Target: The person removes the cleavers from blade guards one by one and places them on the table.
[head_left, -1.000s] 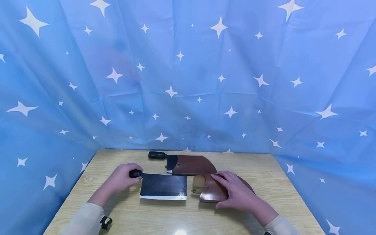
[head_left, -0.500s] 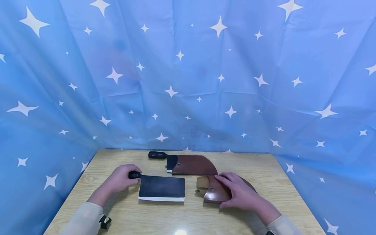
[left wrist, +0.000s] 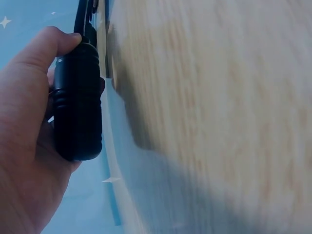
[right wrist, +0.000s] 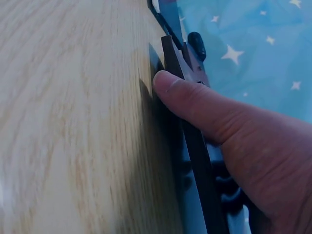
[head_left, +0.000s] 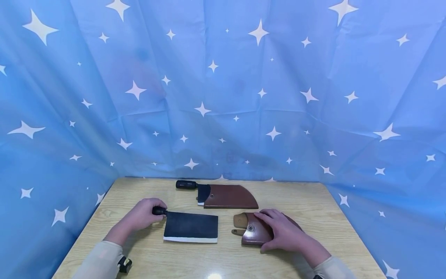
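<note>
My left hand (head_left: 143,214) grips the black handle (left wrist: 78,105) of a cleaver, thumb along its near side. The cleaver's broad dark blade (head_left: 191,225), with a pale strip along the near edge, points right over the table. My right hand (head_left: 283,229) holds a brown leather knife sheath (head_left: 257,229), its open end and tan strap facing left toward the blade. A gap separates blade and sheath. In the right wrist view the thumb (right wrist: 195,102) lies across the sheath's dark edge (right wrist: 195,156). The palm hides the sheath's right part in the head view.
Behind both hands lies a second cleaver (head_left: 186,185) inside a brown sheath (head_left: 230,196), its black handle to the left. The wooden table (head_left: 146,255) ends at the back against a blue curtain (head_left: 223,116) with white stars.
The right hand has drawn the sheath right and toward the near edge, away from the blade. My left hand has brought the cleaver slightly left and nearer. The sheathed cleaver stays put.
</note>
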Demonstrator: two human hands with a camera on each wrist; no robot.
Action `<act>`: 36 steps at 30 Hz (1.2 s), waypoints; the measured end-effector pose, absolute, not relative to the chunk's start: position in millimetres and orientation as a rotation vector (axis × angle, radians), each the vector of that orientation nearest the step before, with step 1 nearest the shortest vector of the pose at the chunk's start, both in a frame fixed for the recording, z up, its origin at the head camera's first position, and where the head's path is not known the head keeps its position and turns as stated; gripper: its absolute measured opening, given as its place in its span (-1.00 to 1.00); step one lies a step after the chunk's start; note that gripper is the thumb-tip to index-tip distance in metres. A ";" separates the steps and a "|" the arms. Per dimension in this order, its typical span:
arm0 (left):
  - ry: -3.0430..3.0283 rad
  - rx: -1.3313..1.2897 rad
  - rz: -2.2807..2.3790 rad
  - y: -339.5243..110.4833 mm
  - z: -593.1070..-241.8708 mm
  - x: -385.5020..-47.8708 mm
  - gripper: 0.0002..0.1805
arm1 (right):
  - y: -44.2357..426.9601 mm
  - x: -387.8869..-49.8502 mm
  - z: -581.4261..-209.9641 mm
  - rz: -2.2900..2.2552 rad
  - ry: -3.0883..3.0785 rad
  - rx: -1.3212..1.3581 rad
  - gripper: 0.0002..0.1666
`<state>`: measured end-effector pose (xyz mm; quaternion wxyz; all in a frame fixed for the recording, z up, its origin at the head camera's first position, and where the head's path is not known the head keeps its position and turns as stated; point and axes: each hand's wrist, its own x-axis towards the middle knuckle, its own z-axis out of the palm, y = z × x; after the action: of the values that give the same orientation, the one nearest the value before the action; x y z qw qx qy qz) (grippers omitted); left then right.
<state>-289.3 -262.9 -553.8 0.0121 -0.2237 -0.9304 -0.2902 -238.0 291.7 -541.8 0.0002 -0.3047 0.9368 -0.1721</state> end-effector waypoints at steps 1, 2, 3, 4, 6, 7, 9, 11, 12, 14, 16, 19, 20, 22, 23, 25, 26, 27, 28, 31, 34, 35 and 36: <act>-2.904 -0.694 -0.903 -263.0 -554.2 -289.3 -0.79 | 291.8 -238.1 -542.7 -0.542 2.938 -0.951 0.38; -2.908 -0.693 -0.900 -263.2 -554.6 -289.4 -0.79 | 292.1 -238.3 -543.6 -0.548 2.931 -0.944 0.38; -2.911 -0.694 -0.897 -263.4 -555.0 -289.7 -0.79 | 292.5 -238.4 -544.5 -0.555 2.924 -0.938 0.39; -2.913 -0.692 -0.897 -263.5 -555.1 -289.8 -0.78 | 292.9 -238.9 -545.3 -0.569 2.915 -0.933 0.39; -2.920 -0.693 -0.904 -263.6 -554.9 -290.4 -0.79 | 294.1 -239.5 -547.7 -0.604 2.889 -0.927 0.40; -2.922 -0.695 -0.907 -263.6 -554.7 -290.8 -0.79 | 294.8 -239.8 -549.2 -0.621 2.875 -0.924 0.40; -2.927 -0.704 -0.910 -263.4 -554.2 -291.6 -0.80 | 296.4 -240.1 -552.7 -0.652 2.850 -0.923 0.41; -2.925 -0.723 -0.890 -263.2 -553.8 -292.5 -0.79 | 298.1 -240.2 -556.4 -0.666 2.839 -0.930 0.41; -2.922 -0.732 -0.874 -263.2 -553.7 -292.8 -0.79 | 298.8 -240.2 -558.0 -0.670 2.838 -0.935 0.42; -2.915 -0.744 -0.850 -263.2 -553.6 -292.9 -0.78 | 299.6 -240.5 -560.3 -0.665 2.847 -0.953 0.42; -2.909 -0.752 -0.835 -263.4 -553.5 -292.7 -0.78 | 299.7 -240.8 -561.2 -0.666 2.853 -0.964 0.42; -2.914 -0.747 -0.855 -263.4 -553.5 -292.0 -0.79 | 299.2 -241.3 -561.0 -0.676 2.851 -0.967 0.41; -2.917 -0.745 -0.861 -263.3 -553.5 -291.9 -0.79 | 299.1 -241.3 -560.6 -0.678 2.849 -0.963 0.41; -2.921 -0.741 -0.869 -263.3 -553.8 -291.9 -0.79 | 298.9 -241.2 -560.1 -0.679 2.846 -0.954 0.41; -2.924 -0.735 -0.873 -263.1 -553.8 -291.9 -0.79 | 298.8 -241.1 -559.8 -0.679 2.845 -0.948 0.41; -2.930 -0.722 -0.876 -262.7 -553.9 -291.8 -0.78 | 298.7 -240.9 -559.5 -0.679 2.845 -0.941 0.41; -2.933 -0.714 -0.879 -262.5 -553.9 -291.7 -0.78 | 298.7 -240.9 -559.5 -0.678 2.845 -0.940 0.41; -2.938 -0.708 -0.880 -262.4 -553.9 -291.6 -0.77 | 298.7 -240.9 -559.5 -0.680 2.845 -0.938 0.41; -2.943 -0.700 -0.881 -262.2 -553.9 -291.5 -0.77 | 298.7 -240.9 -559.5 -0.681 2.844 -0.936 0.41; -2.954 -0.687 -0.890 -261.9 -553.9 -291.3 -0.76 | 298.4 -240.8 -560.2 -0.685 2.846 -0.929 0.40; -2.957 -0.688 -0.892 -262.2 -553.6 -291.6 -0.75 | 297.7 -240.9 -561.6 -0.697 2.862 -0.917 0.39; -2.954 -0.694 -0.896 -262.2 -553.1 -291.6 -0.75 | 297.5 -241.1 -562.2 -0.705 2.871 -0.912 0.39; -2.952 -0.696 -0.904 -262.1 -552.4 -291.6 -0.75 | 297.2 -241.4 -561.9 -0.712 2.883 -0.911 0.38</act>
<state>-291.6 -262.1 -552.4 -0.0116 -0.2199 -0.9327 -0.2855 -241.4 297.2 -561.9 0.0176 -0.2934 0.9279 -0.2293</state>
